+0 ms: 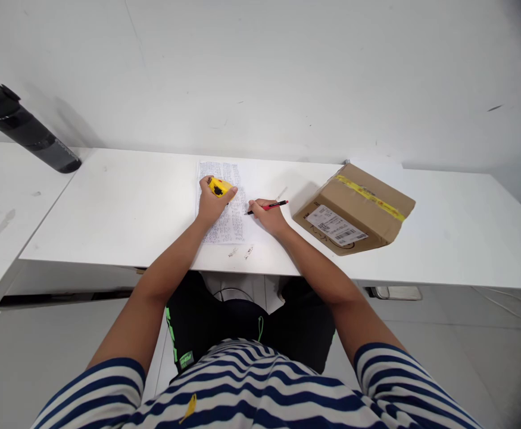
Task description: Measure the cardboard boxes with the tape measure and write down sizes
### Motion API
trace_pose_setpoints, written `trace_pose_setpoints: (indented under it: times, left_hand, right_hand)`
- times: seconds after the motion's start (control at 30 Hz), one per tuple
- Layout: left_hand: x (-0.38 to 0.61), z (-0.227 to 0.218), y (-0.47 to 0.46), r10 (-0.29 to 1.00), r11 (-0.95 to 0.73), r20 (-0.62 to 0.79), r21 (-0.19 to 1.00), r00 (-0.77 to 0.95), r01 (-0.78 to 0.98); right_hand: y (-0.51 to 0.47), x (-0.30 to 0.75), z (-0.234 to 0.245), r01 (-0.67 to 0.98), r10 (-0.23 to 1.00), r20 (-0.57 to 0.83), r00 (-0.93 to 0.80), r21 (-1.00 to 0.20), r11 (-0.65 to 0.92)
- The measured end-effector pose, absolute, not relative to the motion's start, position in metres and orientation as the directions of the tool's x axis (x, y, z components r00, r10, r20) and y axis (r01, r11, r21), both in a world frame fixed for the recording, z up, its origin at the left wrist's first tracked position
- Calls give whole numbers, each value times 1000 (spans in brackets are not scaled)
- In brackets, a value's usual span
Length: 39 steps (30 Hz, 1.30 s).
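A yellow and black tape measure (pixel 221 187) is in the grip of my left hand (pixel 213 200), just above a sheet of paper (pixel 224 229) covered in dense handwriting. My right hand (pixel 267 215) is closed around a red and black pen (pixel 276 205). The pen's tip points left, at the sheet's right edge; whether it touches the paper I cannot tell. To the right of my right hand stands a brown cardboard box (pixel 353 208) with yellow tape across its top and a white shipping label on its near side.
The white table (pixel 126 208) runs along a white wall (pixel 260 77). A dark cylinder wrapped in shiny black material (pixel 28 125) leans at the left. Small pen scribbles mark the tabletop below the paper. My legs are under the table's front edge.
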<state>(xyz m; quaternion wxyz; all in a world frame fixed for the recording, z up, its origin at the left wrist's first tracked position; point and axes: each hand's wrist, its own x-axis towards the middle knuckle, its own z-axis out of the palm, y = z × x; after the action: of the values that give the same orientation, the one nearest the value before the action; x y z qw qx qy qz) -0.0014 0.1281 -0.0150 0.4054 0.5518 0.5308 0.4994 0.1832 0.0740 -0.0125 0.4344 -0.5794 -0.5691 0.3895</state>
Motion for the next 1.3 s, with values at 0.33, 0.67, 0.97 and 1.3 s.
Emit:
trace_pose_setpoints:
  times: [0.33, 0.67, 0.97, 1.3]
  left_hand:
    - [0, -16, 128, 991, -104, 118, 972, -58, 211]
    - [0, -16, 128, 990, -112, 127, 968, -57, 227]
    - [-1, -15, 128, 990, -110, 127, 965, -56, 238]
    - [0, -17, 128, 993, -98, 111, 968, -42, 231]
  right_hand:
    - [73, 186, -18, 314, 991, 89, 102, -948, 53]
    - [74, 186, -18, 294, 993, 70, 100, -955, 38]
    - [73, 187, -16, 303, 993, 78, 90, -952, 47]
    - [71, 186, -15, 318, 977, 114, 182, -947, 51]
